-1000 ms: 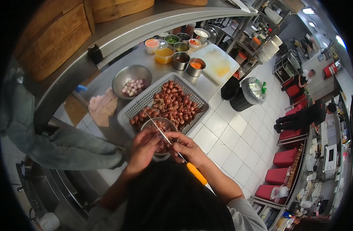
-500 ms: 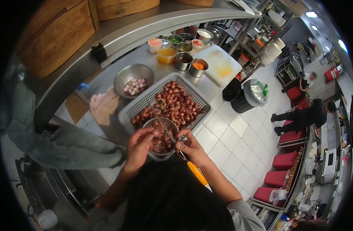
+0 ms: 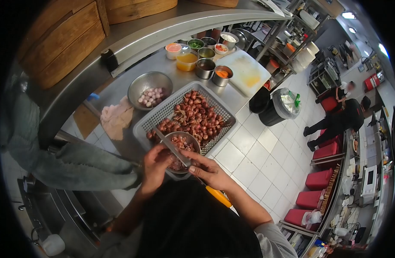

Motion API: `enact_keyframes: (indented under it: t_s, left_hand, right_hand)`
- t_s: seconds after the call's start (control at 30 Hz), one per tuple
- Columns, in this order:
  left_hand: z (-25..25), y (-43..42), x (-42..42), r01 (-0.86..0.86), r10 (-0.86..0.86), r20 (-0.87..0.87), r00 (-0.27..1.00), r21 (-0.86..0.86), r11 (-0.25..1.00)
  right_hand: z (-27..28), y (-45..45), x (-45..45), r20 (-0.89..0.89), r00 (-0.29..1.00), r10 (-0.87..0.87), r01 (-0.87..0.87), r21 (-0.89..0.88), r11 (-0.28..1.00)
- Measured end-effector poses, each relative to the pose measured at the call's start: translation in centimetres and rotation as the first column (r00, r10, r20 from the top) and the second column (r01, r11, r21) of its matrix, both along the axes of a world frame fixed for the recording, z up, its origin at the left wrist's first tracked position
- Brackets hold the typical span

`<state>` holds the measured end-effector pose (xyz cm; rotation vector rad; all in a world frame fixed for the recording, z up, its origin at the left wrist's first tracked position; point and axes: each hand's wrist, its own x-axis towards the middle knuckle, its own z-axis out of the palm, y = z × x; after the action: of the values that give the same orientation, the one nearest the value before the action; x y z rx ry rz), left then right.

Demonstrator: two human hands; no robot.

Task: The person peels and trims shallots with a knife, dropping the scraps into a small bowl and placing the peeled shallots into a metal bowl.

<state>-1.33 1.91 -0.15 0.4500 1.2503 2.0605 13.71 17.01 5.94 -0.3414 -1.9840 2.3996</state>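
Note:
A knife with an orange-yellow handle (image 3: pixel 219 196) is gripped by my right hand (image 3: pixel 209 173) close to where the blade begins. Its blade (image 3: pixel 174 146) slants up and left over a metal bowl (image 3: pixel 200 148) of reddish-brown shallot skins. Beside the blade, my left hand (image 3: pixel 155 167) is closed with its fingertips by the bowl; whatever they pinch is hidden. The bowl rests in a grey perforated basket (image 3: pixel 226 112) heaped with unpeeled shallots (image 3: pixel 196 112). Peeled pale-pink shallots (image 3: pixel 152 97) lie in a larger steel bowl (image 3: pixel 135 86) behind the basket.
A crumpled cloth (image 3: pixel 116 118) lies left of the basket. Containers of sauces and chopped ingredients (image 3: pixel 186 61) stand at the back beside a white cutting board (image 3: pixel 249 73). A lined bin (image 3: pixel 278 109) is on the tiled floor at right. Two people are farther off.
The knife blade has turned, now showing its broad side over the bowl. My right hand has shifted slightly left and down, and my left fingers have lowered. A distant person straightened a little.

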Motion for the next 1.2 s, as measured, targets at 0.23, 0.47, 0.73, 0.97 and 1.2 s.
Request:
enact_keyframes:
  t_s: [0.23,0.47,0.73,0.97,1.2]
  left_hand:
    - [1.8,-0.4,0.5,0.027,-0.029,-0.036,0.999,-0.057,0.998]
    - [2.7,-0.7,0.5,0.049,-0.053,-0.056,0.997,-0.061,0.997]
    - [0.5,0.0,0.3,0.135,-0.168,0.154,0.974,0.207,0.969]
    - [0.6,0.4,0.3,0.139,-0.197,0.246,0.949,0.235,0.962]
    - [1.3,0.3,0.2,0.179,-0.244,0.291,0.925,0.233,0.956]
  right_hand:
    - [0.8,-0.8,0.0,-0.043,0.998,-0.043,0.046,0.082,0.996]
    - [0.9,-1.1,-0.1,-0.093,0.995,-0.034,0.047,0.135,0.990]
    - [0.3,-0.1,-0.3,-0.033,0.999,-0.009,-0.003,-0.340,0.940]
    - [0.1,0.1,-0.3,-0.016,1.000,0.012,-0.018,-0.425,0.905]
    - [-0.1,0.9,0.2,0.021,0.995,-0.094,0.095,-0.377,0.921]
